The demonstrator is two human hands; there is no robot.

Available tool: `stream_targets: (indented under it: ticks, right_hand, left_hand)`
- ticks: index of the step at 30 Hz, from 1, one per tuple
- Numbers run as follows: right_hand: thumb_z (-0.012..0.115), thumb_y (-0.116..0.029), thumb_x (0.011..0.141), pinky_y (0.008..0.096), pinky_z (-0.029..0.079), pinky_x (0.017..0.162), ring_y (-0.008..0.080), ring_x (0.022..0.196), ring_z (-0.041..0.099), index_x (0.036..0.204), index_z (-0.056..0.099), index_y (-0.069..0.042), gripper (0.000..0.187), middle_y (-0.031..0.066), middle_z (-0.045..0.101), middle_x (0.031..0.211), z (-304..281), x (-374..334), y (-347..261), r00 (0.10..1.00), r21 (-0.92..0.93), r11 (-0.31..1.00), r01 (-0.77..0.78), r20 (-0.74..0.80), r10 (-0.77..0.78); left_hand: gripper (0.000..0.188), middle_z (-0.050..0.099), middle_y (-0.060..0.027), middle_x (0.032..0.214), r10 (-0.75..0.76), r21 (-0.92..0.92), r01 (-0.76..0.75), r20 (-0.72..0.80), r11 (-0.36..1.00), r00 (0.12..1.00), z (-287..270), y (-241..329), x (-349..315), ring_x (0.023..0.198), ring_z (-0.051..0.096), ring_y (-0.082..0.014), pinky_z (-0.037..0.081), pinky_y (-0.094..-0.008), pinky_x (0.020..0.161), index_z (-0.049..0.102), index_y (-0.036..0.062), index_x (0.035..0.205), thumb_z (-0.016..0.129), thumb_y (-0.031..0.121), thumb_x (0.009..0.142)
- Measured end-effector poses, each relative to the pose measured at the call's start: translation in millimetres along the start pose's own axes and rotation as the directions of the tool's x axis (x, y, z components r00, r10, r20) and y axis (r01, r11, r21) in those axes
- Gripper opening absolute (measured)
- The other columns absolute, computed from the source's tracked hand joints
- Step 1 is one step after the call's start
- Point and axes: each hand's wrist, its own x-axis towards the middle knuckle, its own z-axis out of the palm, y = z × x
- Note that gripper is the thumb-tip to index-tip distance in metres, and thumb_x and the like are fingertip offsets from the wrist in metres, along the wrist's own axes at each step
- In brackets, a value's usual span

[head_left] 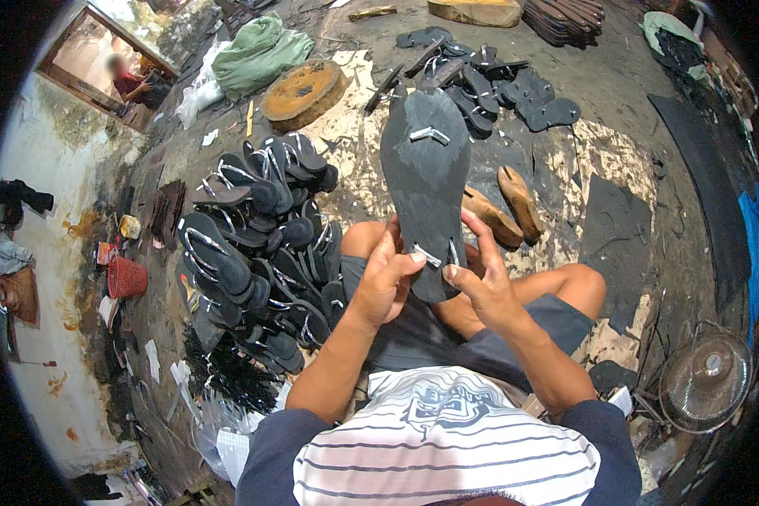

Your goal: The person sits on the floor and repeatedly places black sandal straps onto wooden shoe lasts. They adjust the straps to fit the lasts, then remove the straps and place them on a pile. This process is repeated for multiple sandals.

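In front of me a black sandal sole (426, 181) is held up between both hands, its face toward me. White strap ends lie on it: one near the far end, two near the heel end. My left hand (386, 277) grips the near left edge, thumb pressing by one strap end. My right hand (483, 274) closes on the opposite edge, thumb beside the other strap end. The sole's other face is hidden. Beyond it, a pair of wooden shoe lasts (520, 205) rests on the floor, partly behind the sole.
Left of my crossed legs is a heap of black sandals (228, 253); more sandals (481, 88) lie farther off. A round wooden block (305, 91) stands beside a green sack (261, 55). Right are a black sheet (611, 244) and a fan (707, 378). Another person (133, 87) is in the doorway.
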Motion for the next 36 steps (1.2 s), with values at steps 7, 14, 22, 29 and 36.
stream_targets:
  ticks: [7, 14, 22, 29, 36]
  right_hand:
    - [0.066, -0.013, 0.089, 0.0413, 0.044, 0.103, 0.0252, 0.123, 0.052, 0.153, 0.019, -0.012, 0.079, 0.0164, 0.050, 0.133, 1.0, 13.5, 2.0, 0.983, 0.460, 0.870, -0.179, 0.119, 0.139]
    - [0.063, -0.019, 0.098, 0.0336, 0.047, 0.096, 0.0172, 0.109, 0.057, 0.151, 0.014, -0.008, 0.073, 0.0148, 0.057, 0.120, -1.1, 16.4, 23.5, 0.999, 0.052, 0.998, 0.035, 0.000, -0.035]
    - [0.059, -0.024, 0.101, 0.0357, 0.045, 0.099, 0.0200, 0.113, 0.055, 0.152, 0.016, -0.010, 0.068, 0.0142, 0.055, 0.125, 1.0, 22.0, 19.5, 0.989, 0.351, 0.925, -0.144, 0.040, 0.139]
    - [0.069, -0.018, 0.095, 0.0382, 0.045, 0.100, 0.0226, 0.120, 0.050, 0.151, 0.027, -0.012, 0.070, 0.0140, 0.050, 0.132, 11.4, 19.7, 22.6, 0.997, -0.117, 0.990, 0.074, -0.011, -0.075]
    - [0.070, -0.035, 0.093, 0.0396, 0.039, 0.110, 0.0283, 0.139, 0.039, 0.148, 0.034, -0.003, 0.074, 0.0202, 0.043, 0.147, 29.7, 28.3, 37.0, 0.975, -0.255, 0.966, -0.034, 0.206, 0.089]
  left_hand:
    - [0.068, 0.049, -0.0145, 0.137, 0.135, 0.386, -0.123, -0.004, 0.914, 0.991, 0.6, 3.2, -1.0, 0.124, 0.053, -0.0198, 0.042, -0.0339, 0.107, 0.024, -0.0022, 0.150, 0.060, 0.011, 0.093]
    - [0.078, 0.049, -0.0142, 0.139, 0.157, 0.530, -0.152, 0.036, 0.834, 0.987, 5.2, -1.4, -1.1, 0.125, 0.052, -0.0204, 0.043, -0.0331, 0.106, 0.015, -0.0039, 0.153, 0.064, 0.012, 0.094]
    - [0.089, 0.046, -0.0134, 0.140, 0.192, 0.692, -0.192, 0.078, 0.696, 0.978, -4.6, -5.7, -3.7, 0.129, 0.047, -0.0209, 0.037, -0.0349, 0.110, 0.014, -0.0029, 0.154, 0.072, 0.015, 0.089]
    - [0.120, 0.029, -0.0135, 0.157, 0.517, 0.702, -0.479, 0.183, 0.526, 0.836, -21.7, -4.9, -9.6, 0.142, 0.033, -0.0265, 0.024, -0.0436, 0.118, 0.008, -0.0012, 0.157, 0.080, 0.053, 0.077]
    - [0.075, 0.051, -0.0094, 0.142, 0.502, 0.288, -0.419, -0.343, 0.861, 0.794, -41.8, -5.3, -6.2, 0.131, 0.046, -0.0255, 0.035, -0.0419, 0.112, 0.044, 0.0025, 0.143, 0.034, 0.064, 0.102]
